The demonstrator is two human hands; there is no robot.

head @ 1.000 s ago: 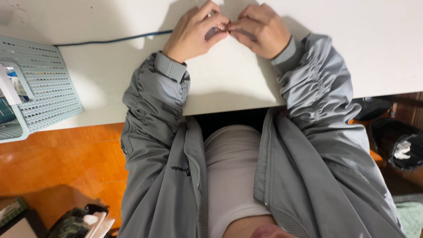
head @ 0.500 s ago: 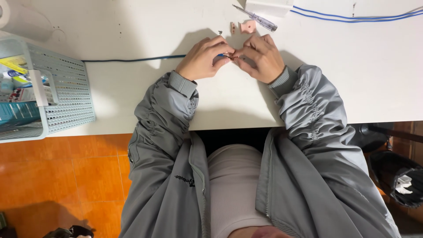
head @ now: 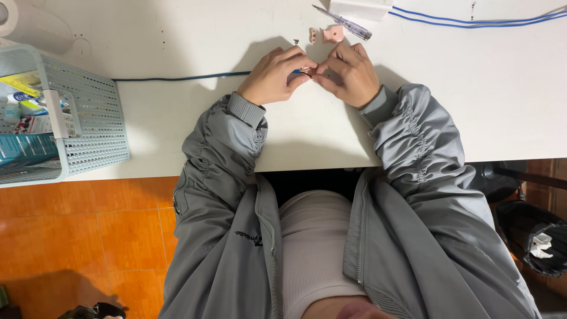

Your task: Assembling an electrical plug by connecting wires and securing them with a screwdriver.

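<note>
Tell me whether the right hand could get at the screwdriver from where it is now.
Probably yes. The screwdriver lies bare on the white table just beyond the right hand, nothing between them, but its fingers are pinching the wire end.

Bright, sharp view; soft shadows on the white table (head: 177, 35).
</note>
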